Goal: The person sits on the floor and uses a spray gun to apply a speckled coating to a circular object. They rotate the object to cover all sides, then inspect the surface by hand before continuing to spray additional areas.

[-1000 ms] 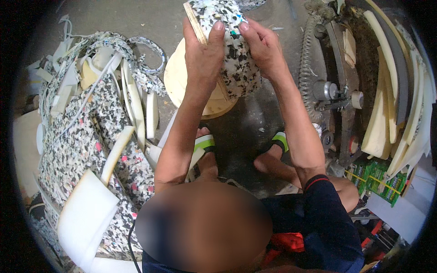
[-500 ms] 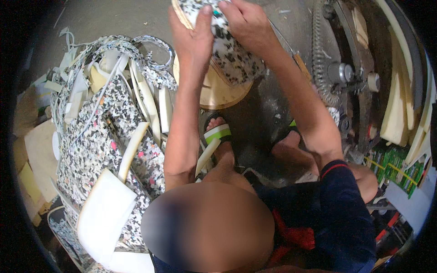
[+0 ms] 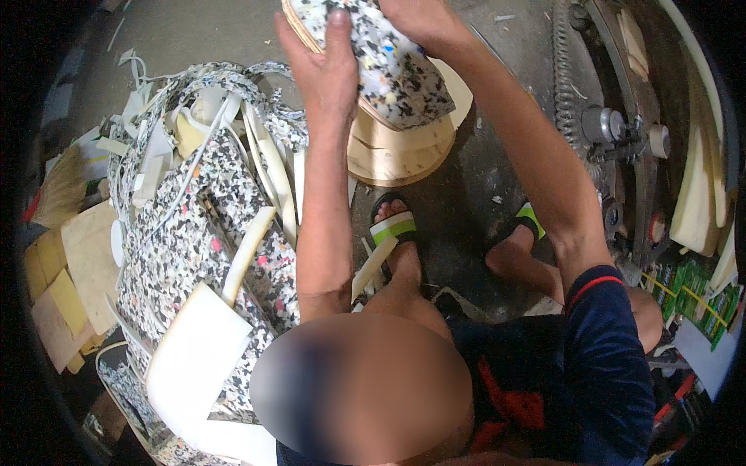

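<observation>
Between my hands, at the top of the head view, is a thick speckled foam pad in black, white and grey, with a thin layered tan edge along its left side. My left hand is closed on that left edge, its thumb lying on the speckled face. At the pad's upper right edge, my right hand is closed against it; its fingertips are partly hidden and cut off by the picture's top. Beneath the pad stands a round pale wooden piece, partly covered by it.
On the left lies a heap of speckled foam sheet with curled offcut strips and a white foam piece. A machine with a coiled hose and round knobs stands to the right, beside long cream foam strips. My sandalled feet are below.
My right hand has slid up along the pad's edge, and its thumb is off the speckled face. The pad has turned slightly. The whole view has shifted a little, moving the surroundings rightward.
</observation>
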